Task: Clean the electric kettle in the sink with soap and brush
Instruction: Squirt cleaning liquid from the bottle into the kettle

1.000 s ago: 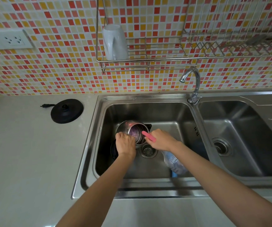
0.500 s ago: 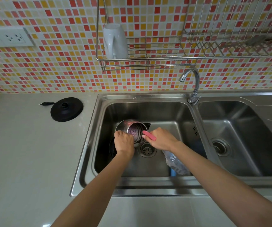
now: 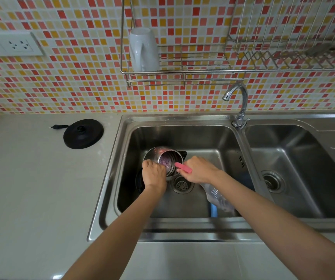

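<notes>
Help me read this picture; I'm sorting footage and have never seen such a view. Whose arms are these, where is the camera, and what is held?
The camera sits on a person's head, looking down at their own bare arms. The left hand steadies a shiny steel electric kettle, tilted in the left basin of a stainless double sink. The right hand holds a pink-handled brush, whose head reaches into the kettle's soapy mouth. The kettle's round black power base lies on the pale counter. A clear plastic bottle lies in the basin under the right forearm. A white mug hangs upside down in the wire rack.
</notes>
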